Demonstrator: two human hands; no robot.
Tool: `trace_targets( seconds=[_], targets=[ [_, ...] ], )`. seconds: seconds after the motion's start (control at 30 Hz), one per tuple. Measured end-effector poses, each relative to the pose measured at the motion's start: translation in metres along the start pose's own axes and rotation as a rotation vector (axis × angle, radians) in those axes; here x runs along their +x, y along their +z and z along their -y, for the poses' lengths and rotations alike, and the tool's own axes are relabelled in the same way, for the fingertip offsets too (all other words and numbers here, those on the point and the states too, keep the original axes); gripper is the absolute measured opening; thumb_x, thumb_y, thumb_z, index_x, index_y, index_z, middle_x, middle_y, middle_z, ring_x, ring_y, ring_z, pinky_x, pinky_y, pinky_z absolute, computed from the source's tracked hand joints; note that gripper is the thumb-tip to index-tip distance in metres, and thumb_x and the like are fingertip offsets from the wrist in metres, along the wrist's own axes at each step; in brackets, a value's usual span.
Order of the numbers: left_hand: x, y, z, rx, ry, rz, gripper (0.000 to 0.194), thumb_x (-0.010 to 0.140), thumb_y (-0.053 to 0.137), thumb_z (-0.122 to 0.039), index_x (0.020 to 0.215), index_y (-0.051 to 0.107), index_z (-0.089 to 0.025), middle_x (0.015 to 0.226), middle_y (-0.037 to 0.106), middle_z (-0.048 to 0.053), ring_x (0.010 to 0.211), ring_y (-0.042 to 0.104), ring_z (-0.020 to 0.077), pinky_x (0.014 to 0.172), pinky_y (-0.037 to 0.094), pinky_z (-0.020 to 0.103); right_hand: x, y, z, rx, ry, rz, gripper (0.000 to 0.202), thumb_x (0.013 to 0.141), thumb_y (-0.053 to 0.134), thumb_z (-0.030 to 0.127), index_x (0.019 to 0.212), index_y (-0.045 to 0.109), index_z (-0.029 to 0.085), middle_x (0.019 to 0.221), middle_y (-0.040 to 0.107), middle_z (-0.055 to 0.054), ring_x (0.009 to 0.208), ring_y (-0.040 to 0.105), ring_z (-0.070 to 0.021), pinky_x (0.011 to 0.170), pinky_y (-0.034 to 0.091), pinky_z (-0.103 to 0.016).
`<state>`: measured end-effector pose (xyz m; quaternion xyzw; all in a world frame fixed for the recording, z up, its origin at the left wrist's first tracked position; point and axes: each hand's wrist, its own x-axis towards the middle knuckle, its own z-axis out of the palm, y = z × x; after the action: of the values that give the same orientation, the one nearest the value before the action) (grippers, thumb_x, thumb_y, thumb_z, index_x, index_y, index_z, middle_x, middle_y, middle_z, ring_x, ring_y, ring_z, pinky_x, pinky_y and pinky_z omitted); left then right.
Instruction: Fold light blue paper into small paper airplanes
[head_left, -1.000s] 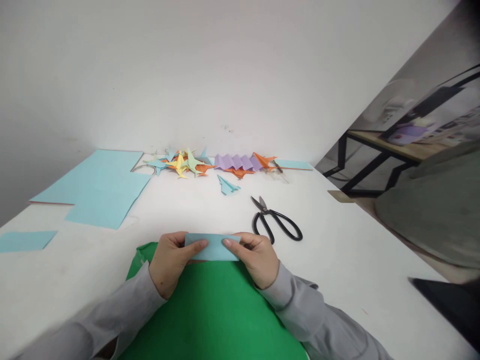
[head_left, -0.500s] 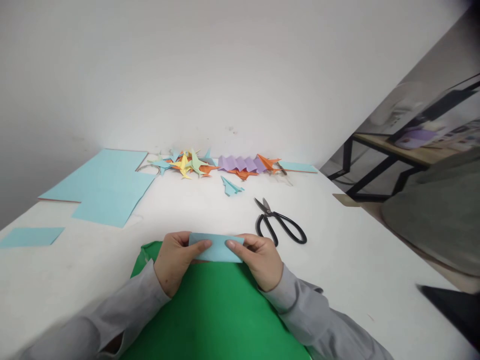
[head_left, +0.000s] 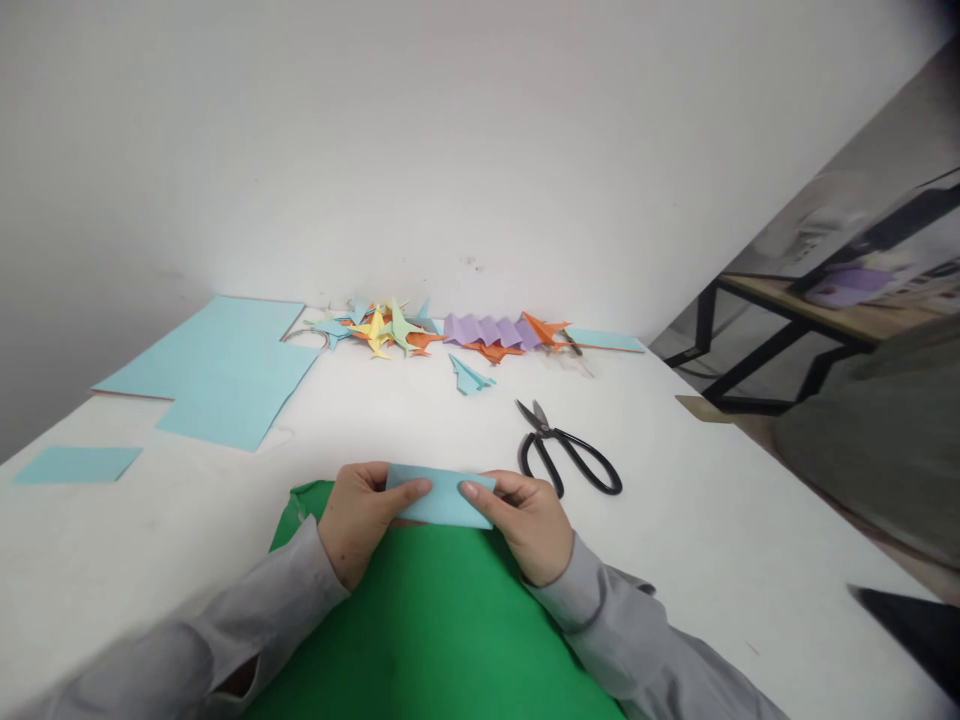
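A small light-blue paper strip (head_left: 448, 505) spans the gap between my two hands at the table's near edge. My left hand (head_left: 365, 515) pinches its left end, thumb on top and fingers behind. Its right end is gripped the same way by my right hand (head_left: 529, 518). The fingers behind the paper are mostly hidden. Black-handled scissors (head_left: 551, 430) lie partly open just beyond my right hand. A folded light-blue paper piece (head_left: 470, 376) rests farther back on the table.
Large blue sheets (head_left: 225, 375) and a small blue rectangle (head_left: 79, 465) lie at left on the white table (head_left: 712, 520). Along the wall are folded colored papers (head_left: 379, 328) and a pleated purple paper (head_left: 491, 331). Green cloth (head_left: 435, 620) covers the near edge.
The whole view has shifted slightly, so things appear a little farther right. Both hands keep the same hold on the blue strip.
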<state>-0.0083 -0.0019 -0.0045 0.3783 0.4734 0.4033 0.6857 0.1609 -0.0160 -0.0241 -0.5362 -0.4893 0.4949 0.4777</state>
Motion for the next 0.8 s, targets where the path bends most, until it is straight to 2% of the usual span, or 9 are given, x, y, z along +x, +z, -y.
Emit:
trace_targets(
  seconds=[0.1, 0.27, 0.8],
  targets=[
    [0.0003, -0.0005, 0.0010, -0.009, 0.007, 0.005, 0.022, 0.053, 0.074, -0.031, 0.061, 0.066, -0.012, 0.058, 0.063, 0.001, 0.055, 0.057, 0.0144, 0.053, 0.049, 0.028, -0.0002, -0.0001, 0.0002, 0.019, 0.003, -0.001, 0.031, 0.061, 0.068, 0.044, 0.065, 0.067, 0.014, 0.048, 0.052, 0.001, 0.046, 0.041, -0.0097, 0.045, 0.033, -0.024],
    [0.0008, -0.0012, 0.0028, -0.021, 0.025, -0.008, 0.026, 0.054, 0.073, -0.035, 0.065, 0.067, -0.013, 0.060, 0.063, 0.002, 0.058, 0.058, 0.0162, 0.056, 0.050, 0.030, 0.0015, -0.0004, -0.0022, 0.053, -0.015, -0.034, 0.032, 0.061, 0.068, 0.045, 0.054, 0.062, 0.014, 0.045, 0.048, 0.002, 0.044, 0.039, -0.0087, 0.043, 0.031, -0.023],
    [0.0013, -0.0012, 0.0028, -0.010, 0.047, -0.001, 0.021, 0.055, 0.073, -0.033, 0.063, 0.067, -0.015, 0.060, 0.064, 0.000, 0.060, 0.059, 0.0157, 0.060, 0.050, 0.030, 0.0014, 0.0007, 0.0018, 0.140, 0.006, -0.028, 0.030, 0.059, 0.069, 0.043, 0.056, 0.062, 0.014, 0.048, 0.051, 0.002, 0.045, 0.040, -0.0089, 0.045, 0.032, -0.023]
  ],
)
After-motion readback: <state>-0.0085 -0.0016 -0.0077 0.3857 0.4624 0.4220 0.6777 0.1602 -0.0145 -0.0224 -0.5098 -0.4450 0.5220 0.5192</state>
